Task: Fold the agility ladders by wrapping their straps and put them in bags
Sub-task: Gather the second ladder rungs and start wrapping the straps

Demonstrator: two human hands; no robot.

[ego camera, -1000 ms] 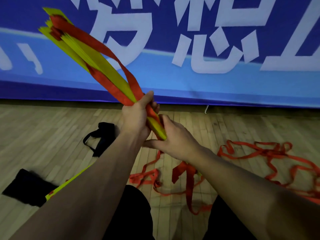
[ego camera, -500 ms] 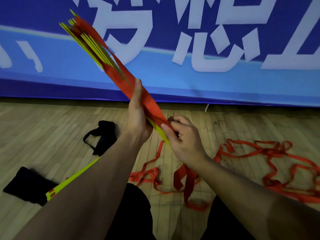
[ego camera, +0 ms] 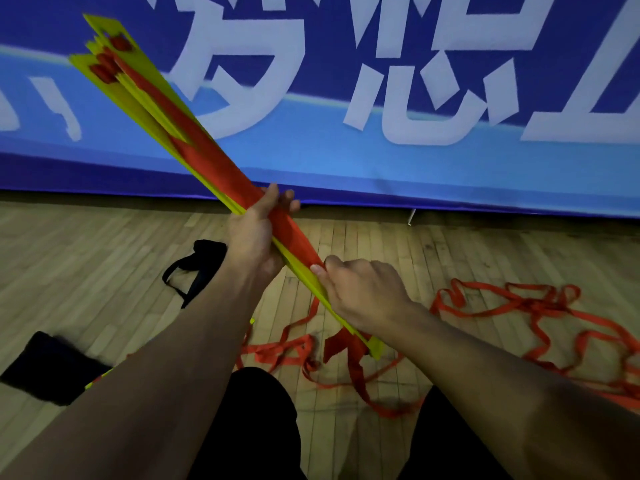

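A bundle of yellow ladder rungs (ego camera: 138, 95) slants from the upper left down to the lower middle, with a red strap (ego camera: 221, 168) lying flat along it. My left hand (ego camera: 256, 233) grips the bundle at its middle, thumb over the strap. My right hand (ego camera: 363, 292) grips the lower part of the bundle, fingers curled round strap and rungs. Loose red strap (ego camera: 519, 306) trails from the bundle over the floor to the right. A black bag (ego camera: 201, 268) lies on the floor left of my left wrist.
A second black bag (ego camera: 52, 368) lies at the lower left, with another yellow rung end (ego camera: 100, 379) peeking out beside my left forearm. A blue banner (ego camera: 415, 161) with white characters closes off the far side. My dark-clothed knees (ego camera: 263, 427) are at the bottom.
The bundle has turned and slid lower, its bottom end now showing under my right hand. My right hand moved down along it and the strap lies flatter against the rungs.
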